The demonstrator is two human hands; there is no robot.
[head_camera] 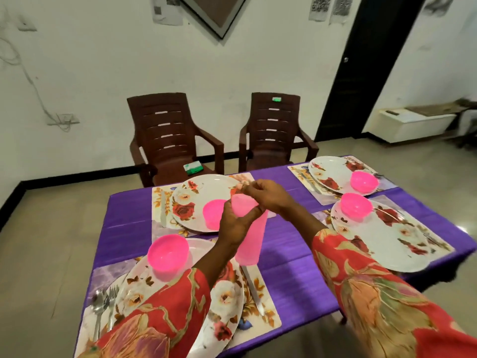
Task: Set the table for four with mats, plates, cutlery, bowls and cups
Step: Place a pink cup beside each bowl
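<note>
Above the middle of the purple table (291, 257) my left hand (233, 223) grips a stack of pink cups (249, 241), held tilted. My right hand (268, 195) pinches the top cup (241, 206) of that stack at its rim. Four floral plates lie on mats: near left (227, 301), far left (196, 200), far right (333, 174), near right (387, 239). A pink bowl sits on the near left plate (167, 251), one on the far right (364, 180), one on the near right (356, 205). A single pink cup (213, 213) stands on the far left plate.
A spoon and fork (103, 306) lie left of the near plate, a knife (254, 290) to its right. Two brown plastic chairs (167, 135) stand behind the table; a green box (192, 168) lies on the left seat. A dark door (361, 65) is at the back right.
</note>
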